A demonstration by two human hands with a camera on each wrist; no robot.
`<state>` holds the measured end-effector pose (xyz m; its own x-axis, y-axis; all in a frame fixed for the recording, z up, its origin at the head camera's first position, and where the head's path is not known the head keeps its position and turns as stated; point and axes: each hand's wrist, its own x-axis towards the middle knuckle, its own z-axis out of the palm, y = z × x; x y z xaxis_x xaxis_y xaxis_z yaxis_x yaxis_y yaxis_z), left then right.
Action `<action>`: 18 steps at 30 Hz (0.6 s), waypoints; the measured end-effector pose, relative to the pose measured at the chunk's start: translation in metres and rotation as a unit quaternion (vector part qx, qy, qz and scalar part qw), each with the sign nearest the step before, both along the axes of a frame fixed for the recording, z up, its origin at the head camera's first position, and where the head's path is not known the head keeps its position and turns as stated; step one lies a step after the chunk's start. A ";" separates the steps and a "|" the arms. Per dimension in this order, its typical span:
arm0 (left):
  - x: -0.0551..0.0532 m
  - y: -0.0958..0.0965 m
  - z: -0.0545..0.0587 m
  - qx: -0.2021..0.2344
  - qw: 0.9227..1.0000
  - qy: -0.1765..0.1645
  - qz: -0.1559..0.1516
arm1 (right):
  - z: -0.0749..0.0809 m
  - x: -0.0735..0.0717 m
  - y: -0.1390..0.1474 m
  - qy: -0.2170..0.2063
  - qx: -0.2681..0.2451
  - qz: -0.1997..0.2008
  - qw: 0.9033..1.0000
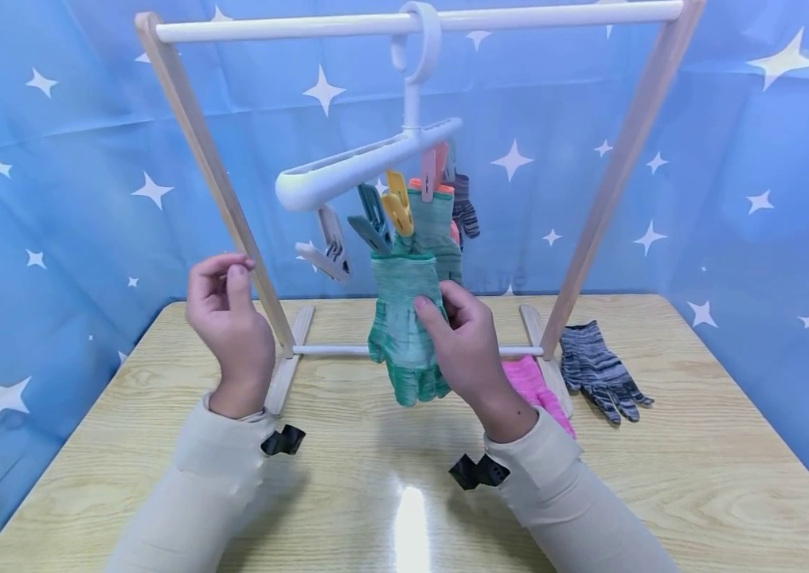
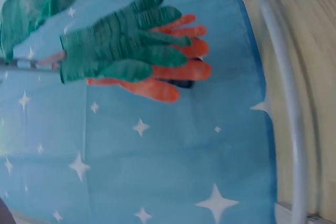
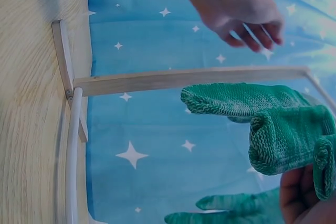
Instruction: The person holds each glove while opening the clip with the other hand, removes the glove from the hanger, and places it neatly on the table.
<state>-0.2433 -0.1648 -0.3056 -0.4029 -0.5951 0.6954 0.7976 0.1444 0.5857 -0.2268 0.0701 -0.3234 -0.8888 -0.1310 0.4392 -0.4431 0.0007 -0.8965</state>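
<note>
My right hand [image 1: 465, 342] pinches the side of a green knit glove [image 1: 404, 318] between thumb and fingers. This glove hangs fingers-down, its cuff just below a dark teal clothespin [image 1: 372, 219] and a yellow clothespin [image 1: 399, 208] on the white hanger [image 1: 354, 165]. Behind it, a second green glove [image 2: 115, 45] hangs by a pink clothespin [image 1: 429, 173], overlapping an orange glove [image 2: 157, 88]. My left hand [image 1: 231, 326] is raised left of the hanger, fingers loosely bent, holding nothing. A grey clothespin [image 1: 329, 248] dangles from the hanger's near end.
The hanger hooks over the white top bar [image 1: 268, 29] of a wooden rack [image 1: 214, 175]. Farther back hangs a dark striped glove [image 1: 465, 211]. On the table [image 1: 347, 461] lie a pink glove [image 1: 537, 390] and a grey-black striped glove [image 1: 599, 370], near the rack's right foot.
</note>
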 end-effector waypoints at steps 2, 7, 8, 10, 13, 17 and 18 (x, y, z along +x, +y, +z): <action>0.000 -0.005 -0.004 0.016 0.999 -0.024 0.040 | 0.000 0.000 0.000 -0.002 0.003 -0.003 1.000; 0.001 -0.009 -0.010 0.024 0.987 -0.127 0.100 | -0.001 0.000 0.001 -0.004 0.007 -0.005 1.000; 0.001 -0.010 -0.011 0.022 0.984 -0.143 0.100 | -0.001 0.000 0.001 -0.003 0.008 -0.005 1.000; -0.001 -0.012 -0.014 0.015 0.981 -0.170 0.092 | -0.001 0.000 0.001 -0.002 0.008 -0.004 1.000; -0.009 -0.021 -0.024 -0.002 0.977 -0.202 0.071 | -0.002 -0.001 0.000 0.001 0.009 -0.005 1.000; -0.020 -0.033 -0.040 -0.013 0.965 -0.259 0.033 | -0.002 -0.002 0.000 0.006 0.008 -0.004 1.000; -0.022 -0.035 -0.043 -0.016 0.961 -0.275 0.018 | -0.002 -0.002 -0.001 0.006 0.008 -0.003 1.000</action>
<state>-0.2652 -0.2000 -0.3488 -0.6952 -0.5965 0.4012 0.3625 0.1912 0.9122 -0.2288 0.0696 -0.3250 -0.8845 -0.1332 0.4471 -0.4531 0.0167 -0.8913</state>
